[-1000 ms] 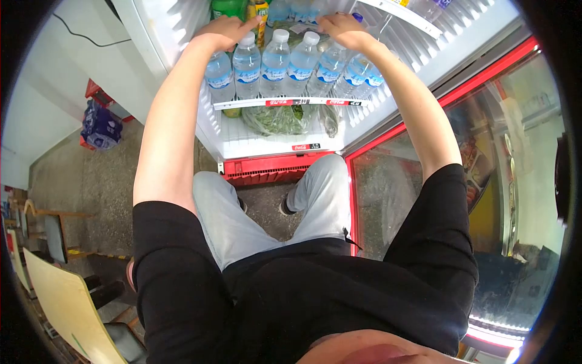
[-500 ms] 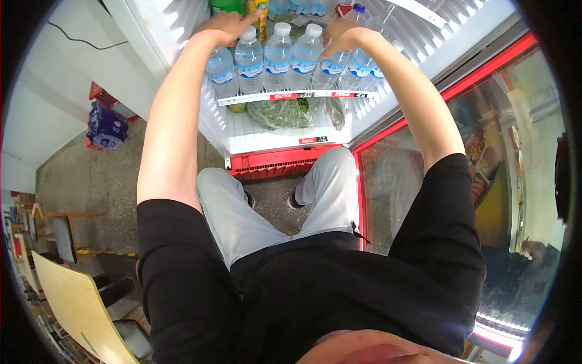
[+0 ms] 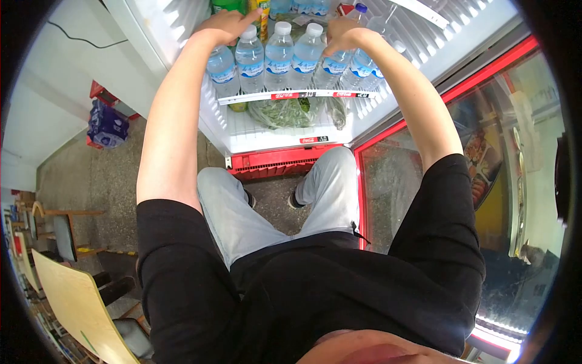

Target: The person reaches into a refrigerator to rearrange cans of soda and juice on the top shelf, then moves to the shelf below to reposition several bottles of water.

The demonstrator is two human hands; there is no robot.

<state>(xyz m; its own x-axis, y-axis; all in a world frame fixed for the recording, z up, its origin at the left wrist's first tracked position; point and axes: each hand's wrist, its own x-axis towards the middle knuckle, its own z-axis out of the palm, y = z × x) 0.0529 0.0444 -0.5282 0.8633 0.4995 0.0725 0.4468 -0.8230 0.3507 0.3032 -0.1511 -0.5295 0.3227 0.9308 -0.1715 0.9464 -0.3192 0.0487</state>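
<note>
Clear water bottles (image 3: 279, 60) with white caps and blue labels stand in a front row on a fridge shelf. My left hand (image 3: 225, 27) reaches over the leftmost water bottle (image 3: 222, 68) and covers its cap. Its index finger is stretched toward a yellow drink container (image 3: 263, 18); a green bottle (image 3: 225, 6) is just behind this hand. My right hand (image 3: 344, 33) is around the top of a slightly tilted water bottle (image 3: 333, 65), thumb down along its side, the cap hidden. A bottle with a purple-blue cap (image 3: 361, 8) stands right behind it.
Below the shelf edge (image 3: 242, 98) lies a plastic bag of green leaves (image 3: 282, 113). The red-framed glass door (image 3: 388, 182) stands open at right. A purple-wrapped pack (image 3: 108, 124) sits on the floor at left, and a wooden chair back (image 3: 73, 297) is at lower left.
Both hands stay almost where they were. The right hand has shifted very slightly, its fingers a little more drawn over the bottle top.
</note>
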